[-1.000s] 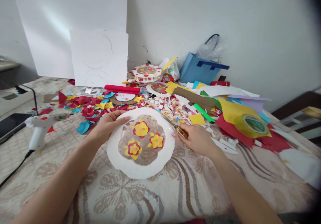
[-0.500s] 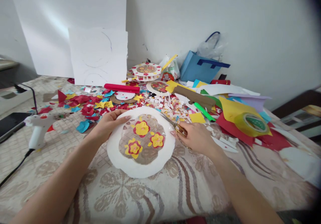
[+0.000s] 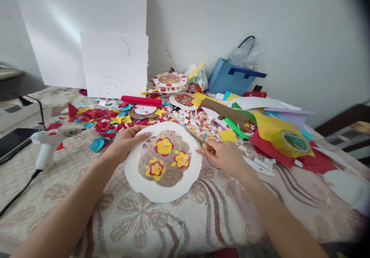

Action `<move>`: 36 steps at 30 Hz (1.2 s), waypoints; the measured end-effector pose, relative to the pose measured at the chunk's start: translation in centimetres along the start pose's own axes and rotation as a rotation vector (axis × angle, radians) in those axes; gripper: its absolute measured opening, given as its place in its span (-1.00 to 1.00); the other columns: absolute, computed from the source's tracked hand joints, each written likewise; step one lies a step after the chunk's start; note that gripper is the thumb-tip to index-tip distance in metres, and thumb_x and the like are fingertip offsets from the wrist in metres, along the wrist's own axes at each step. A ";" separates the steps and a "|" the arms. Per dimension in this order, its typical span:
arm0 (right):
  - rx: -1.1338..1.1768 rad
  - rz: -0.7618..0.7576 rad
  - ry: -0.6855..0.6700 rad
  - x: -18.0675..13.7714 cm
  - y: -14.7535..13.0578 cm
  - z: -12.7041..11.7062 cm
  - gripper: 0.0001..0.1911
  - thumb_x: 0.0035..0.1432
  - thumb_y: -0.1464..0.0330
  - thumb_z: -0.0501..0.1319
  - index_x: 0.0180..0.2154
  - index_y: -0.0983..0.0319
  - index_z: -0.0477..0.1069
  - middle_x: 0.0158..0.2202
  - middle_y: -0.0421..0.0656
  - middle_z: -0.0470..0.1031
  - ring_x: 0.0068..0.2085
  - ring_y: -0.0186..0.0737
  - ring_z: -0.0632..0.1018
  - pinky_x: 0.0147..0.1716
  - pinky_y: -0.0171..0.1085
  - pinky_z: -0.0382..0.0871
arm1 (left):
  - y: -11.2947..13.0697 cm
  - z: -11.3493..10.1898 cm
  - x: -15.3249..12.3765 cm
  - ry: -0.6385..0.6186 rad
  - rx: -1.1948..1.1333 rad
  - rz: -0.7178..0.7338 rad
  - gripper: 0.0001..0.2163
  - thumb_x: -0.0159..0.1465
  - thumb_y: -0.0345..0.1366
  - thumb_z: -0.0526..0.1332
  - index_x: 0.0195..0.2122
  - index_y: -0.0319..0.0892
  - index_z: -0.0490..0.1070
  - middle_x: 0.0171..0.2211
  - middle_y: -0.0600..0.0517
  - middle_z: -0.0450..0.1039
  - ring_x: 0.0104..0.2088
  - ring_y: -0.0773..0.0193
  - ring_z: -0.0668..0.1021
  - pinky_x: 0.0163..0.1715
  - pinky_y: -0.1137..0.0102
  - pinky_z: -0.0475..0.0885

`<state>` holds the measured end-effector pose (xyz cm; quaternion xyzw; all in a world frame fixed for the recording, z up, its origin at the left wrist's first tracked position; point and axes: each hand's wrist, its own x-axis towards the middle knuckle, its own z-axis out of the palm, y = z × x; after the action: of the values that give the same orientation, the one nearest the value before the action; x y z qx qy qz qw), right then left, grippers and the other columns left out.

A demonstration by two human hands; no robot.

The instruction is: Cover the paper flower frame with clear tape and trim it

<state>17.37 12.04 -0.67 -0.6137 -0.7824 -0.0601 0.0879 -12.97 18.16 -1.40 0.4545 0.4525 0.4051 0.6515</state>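
My left hand (image 3: pixel 131 140) pinches the upper left rim of a white scalloped foam ring (image 3: pixel 134 179). Clear film fills the ring's middle, and three yellow and red paper flowers (image 3: pixel 164 146) sit on it. In my right hand (image 3: pixel 228 157) is a pair of gold-handled scissors (image 3: pixel 202 142), fingers wrapped in the handles. The blades lie along the ring's upper right edge, pointing up and left. Whether they touch the foam I cannot tell.
A white glue gun (image 3: pixel 47 148) stands at left near a phone (image 3: pixel 14 142). Colored paper scraps (image 3: pixel 96 115) spread behind the ring. A yellow tape roll (image 3: pixel 293 141) lies on paper at right. Farther back are a decorated round piece (image 3: pixel 169 81) and a blue bag (image 3: pixel 231 79).
The hands, ring and scissors keep nearly the same places. The ring is tilted very slightly differently, and the whole view has shifted a little.
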 end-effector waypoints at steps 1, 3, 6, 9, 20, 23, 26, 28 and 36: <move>-0.003 0.000 0.002 0.0 0.0 0.1 -0.45 0.24 -0.09 -0.08 -0.45 0.21 0.31 -0.60 -0.19 0.38 -0.53 -0.26 0.39 -0.54 -0.30 -0.15 | 0.0 0.0 0.0 0.002 0.000 0.002 -0.67 0.02 -0.28 0.40 -0.19 -0.17 0.40 -0.47 0.03 0.56 -0.56 0.24 0.59 -0.57 0.43 0.52; -0.016 -0.003 0.009 0.0 0.1 0.2 -0.44 0.24 -0.10 -0.10 -0.45 0.21 0.31 -0.60 -0.18 0.38 -0.54 -0.26 0.39 -0.54 -0.30 -0.15 | 0.1 0.1 0.0 0.012 0.002 0.004 -0.66 0.01 -0.29 0.40 -0.19 -0.18 0.41 -0.47 0.03 0.56 -0.56 0.24 0.59 -0.57 0.43 0.52; -0.037 -0.010 0.017 0.1 0.2 0.4 -0.41 0.24 -0.11 -0.15 -0.45 0.21 0.30 -0.59 -0.17 0.39 -0.54 -0.25 0.39 -0.53 -0.30 -0.15 | 0.1 0.1 0.0 0.022 0.012 0.002 -0.66 0.00 -0.28 0.41 -0.20 -0.19 0.42 -0.48 0.02 0.56 -0.57 0.24 0.59 -0.60 0.45 0.50; -0.041 -0.015 0.019 0.1 0.3 0.6 -0.39 0.24 -0.12 -0.17 -0.45 0.21 0.29 -0.59 -0.17 0.38 -0.53 -0.25 0.38 -0.53 -0.30 -0.15 | 0.1 0.0 0.0 0.023 0.027 0.007 -0.67 0.00 -0.26 0.41 -0.22 -0.20 0.42 -0.49 0.02 0.56 -0.60 0.27 0.57 -0.63 0.47 0.48; 0.199 -0.036 -0.073 0.4 0.6 0.4 -0.49 0.26 -0.03 -0.05 -0.51 0.21 0.25 -0.61 -0.21 0.31 -0.55 -0.32 0.29 -0.53 -0.33 -0.07 | 0.2 0.0 -0.1 0.061 0.051 0.017 -0.69 0.00 -0.23 0.40 -0.23 -0.17 0.46 -0.50 0.03 0.56 -0.63 0.28 0.56 -0.66 0.48 0.45; 0.195 -0.033 -0.118 0.3 0.7 0.2 -0.51 0.23 -0.03 0.00 -0.51 0.21 0.25 -0.60 -0.21 0.30 -0.54 -0.32 0.29 -0.54 -0.34 -0.08 | 0.2 0.1 -0.1 0.062 0.063 0.023 -0.70 -0.01 -0.23 0.41 -0.26 -0.18 0.46 -0.51 0.03 0.56 -0.63 0.29 0.55 -0.68 0.50 0.42; 0.162 -0.018 -0.137 0.2 0.8 -0.2 -0.51 0.20 -0.04 0.02 -0.51 0.21 0.24 -0.60 -0.21 0.30 -0.54 -0.31 0.27 -0.55 -0.34 -0.09 | 0.2 0.1 -0.1 0.059 0.068 0.025 -0.72 -0.02 -0.23 0.41 -0.30 -0.18 0.46 -0.54 0.05 0.54 -0.65 0.31 0.53 -0.70 0.51 0.40; 0.153 -0.018 -0.139 0.2 0.8 -0.4 -0.52 0.20 -0.04 0.02 -0.51 0.21 0.23 -0.59 -0.21 0.30 -0.54 -0.31 0.27 -0.54 -0.34 -0.08 | 0.3 0.1 -0.1 0.055 0.072 0.018 -0.72 -0.02 -0.23 0.41 -0.29 -0.18 0.46 -0.54 0.06 0.54 -0.65 0.32 0.53 -0.69 0.51 0.41; 0.260 -0.062 -0.182 0.1 1.4 -0.9 -0.51 0.19 -0.03 0.01 -0.55 0.21 0.14 -0.61 -0.24 0.26 -0.54 -0.33 0.24 -0.53 -0.33 -0.07 | 0.5 0.2 -0.4 0.035 0.070 0.010 -0.74 -0.01 -0.24 0.41 -0.30 -0.17 0.47 -0.53 0.07 0.54 -0.67 0.37 0.50 -0.71 0.53 0.39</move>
<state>18.79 12.26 0.20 -0.5756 -0.8069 0.0948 0.0933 -12.95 17.87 -0.80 0.4720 0.4757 0.4001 0.6252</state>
